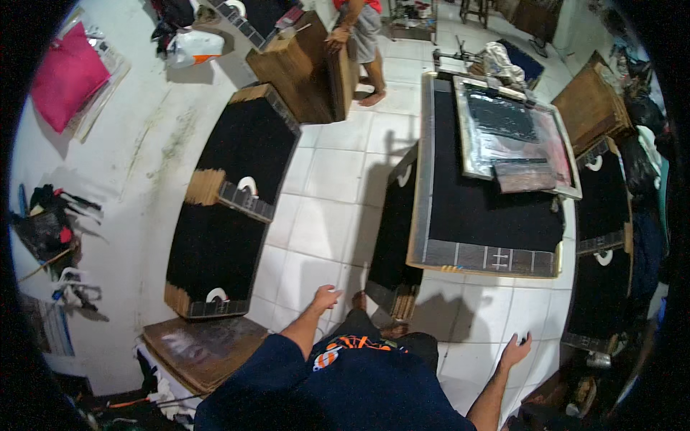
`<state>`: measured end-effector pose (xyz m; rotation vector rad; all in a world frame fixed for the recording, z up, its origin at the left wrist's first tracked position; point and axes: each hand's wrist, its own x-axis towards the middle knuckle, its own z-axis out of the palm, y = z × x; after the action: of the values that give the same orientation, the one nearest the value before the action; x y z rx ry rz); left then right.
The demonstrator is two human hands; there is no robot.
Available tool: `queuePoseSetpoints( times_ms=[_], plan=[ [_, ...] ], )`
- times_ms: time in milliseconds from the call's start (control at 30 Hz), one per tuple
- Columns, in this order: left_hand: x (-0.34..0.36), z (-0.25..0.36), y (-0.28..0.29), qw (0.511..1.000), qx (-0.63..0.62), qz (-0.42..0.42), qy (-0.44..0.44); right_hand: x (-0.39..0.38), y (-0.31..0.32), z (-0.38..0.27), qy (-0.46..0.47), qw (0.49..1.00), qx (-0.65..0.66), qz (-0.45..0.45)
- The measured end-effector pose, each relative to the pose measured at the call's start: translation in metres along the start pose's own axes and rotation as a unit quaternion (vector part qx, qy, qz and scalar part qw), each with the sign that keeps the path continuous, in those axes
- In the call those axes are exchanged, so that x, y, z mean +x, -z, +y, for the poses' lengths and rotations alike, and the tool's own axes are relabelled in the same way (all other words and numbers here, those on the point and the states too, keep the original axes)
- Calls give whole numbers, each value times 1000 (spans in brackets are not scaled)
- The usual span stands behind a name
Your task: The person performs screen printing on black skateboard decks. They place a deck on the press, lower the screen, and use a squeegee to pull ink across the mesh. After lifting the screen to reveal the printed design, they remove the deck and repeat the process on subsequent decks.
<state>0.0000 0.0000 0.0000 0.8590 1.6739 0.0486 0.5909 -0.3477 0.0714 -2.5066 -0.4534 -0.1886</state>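
My left hand (325, 296) hangs in the air over the white tiles with loosely bent fingers, holding nothing, nearest the dark-covered stack (388, 237) below the printing station. My right hand (516, 348) is out at lower right, fingers apart and slightly curled, touching nothing. In front of me, a board with black cloth (489, 230) and a grey marked edge carries a framed screen (473, 161) with a dark patch, a pinkish smeared area and a wide flat bar (522, 177) lying across its near part.
Black-topped board stacks stand at left (215, 258) and right (600, 287). A brown board (201, 352) is at lower left. Another person (359, 36) in red top and grey shorts grips upright boards (302, 79) at the back. A pink bag (68, 79) hangs on the left wall.
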Motion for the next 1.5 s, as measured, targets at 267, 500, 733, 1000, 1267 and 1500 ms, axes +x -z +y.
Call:
queuePoseSetpoints(
  times_ms=[267,500,733,1000,1267,1500],
  plan=[
    [-40,139,-47,951,-196,124,-202,172,-38,-182,254,966,-6,45],
    [-88,308,-223,927,-311,62,-200,333,-143,-287,495,867,43,-41],
    [-77,429,-332,853,-478,-134,-163,381,-189,-306,622,779,77,-7],
    [-46,505,-358,725,-675,-96,-98,391,-192,-310,602,781,165,5],
    [-99,552,-334,748,-657,-48,-87,432,-139,-373,560,795,212,102],
    [-171,647,-279,657,-635,-245,-324,531,-59,-505,596,750,235,163]
  ],
)
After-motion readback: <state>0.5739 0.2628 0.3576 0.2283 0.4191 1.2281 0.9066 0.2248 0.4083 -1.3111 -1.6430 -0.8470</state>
